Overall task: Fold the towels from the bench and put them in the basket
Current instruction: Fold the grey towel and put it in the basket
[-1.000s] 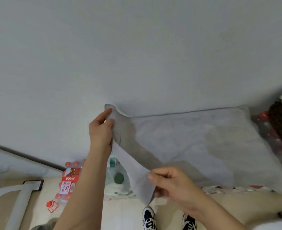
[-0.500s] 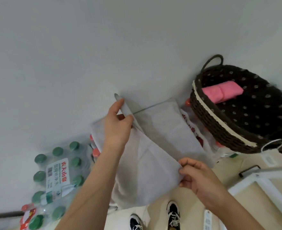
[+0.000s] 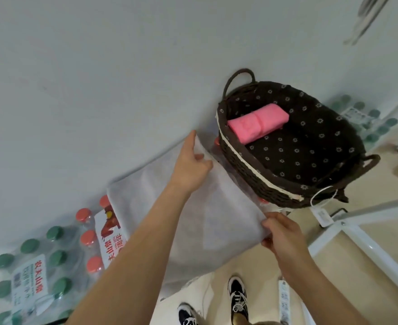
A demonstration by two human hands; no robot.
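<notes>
**Folding in progress.** A pale grey towel (image 3: 216,207) is held spread just left of the wicker basket (image 3: 252,174); whether it touches the basket wall cannot be told. The left hand (image 3: 189,165) pinches the towel's far corner near the basket's rim. The right hand (image 3: 280,233) pinches the near corner below the basket's front end. The hands are well apart, with the cloth stretched between them. One folded pink towel (image 3: 259,124) lies inside the basket at its far-left end, so one item appears done. The grey towel is not yet in the basket. The counter and any remaining towels are out of view. The left forearm covers part of the towel. Packs of bottled water (image 3: 29,266) lie left of the basket.
</notes>
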